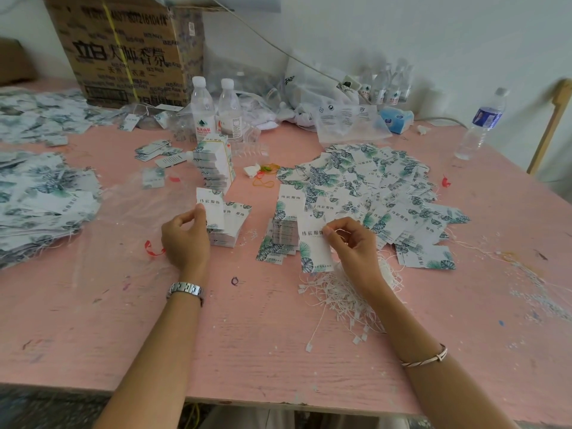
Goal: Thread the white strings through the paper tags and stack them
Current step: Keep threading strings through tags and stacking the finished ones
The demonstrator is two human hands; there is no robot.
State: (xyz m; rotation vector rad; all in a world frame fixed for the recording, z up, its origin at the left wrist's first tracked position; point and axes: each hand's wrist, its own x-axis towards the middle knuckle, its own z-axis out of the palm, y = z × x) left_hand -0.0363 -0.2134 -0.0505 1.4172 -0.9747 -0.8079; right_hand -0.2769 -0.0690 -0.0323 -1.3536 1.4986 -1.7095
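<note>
Left hand [185,239] pinches a tag [211,209], right hand [353,243] pinches a second tag [312,246] at 3 o'clock of it, so I'd line up their holes before poking through anything from the string pile [349,292].

Looks like a small hand-assembly workroom, piecework setup. Scuffed, paint-flecked pink bench [278,351] is covered in loose heaps of printed paper tags [371,181], with squared-up tag bundles [213,168] and a pile of white strings [340,295]. Shipping carton [123,51], poly bags [340,119] and water bottles [202,109] sit against a bare white wall [402,32].
</note>
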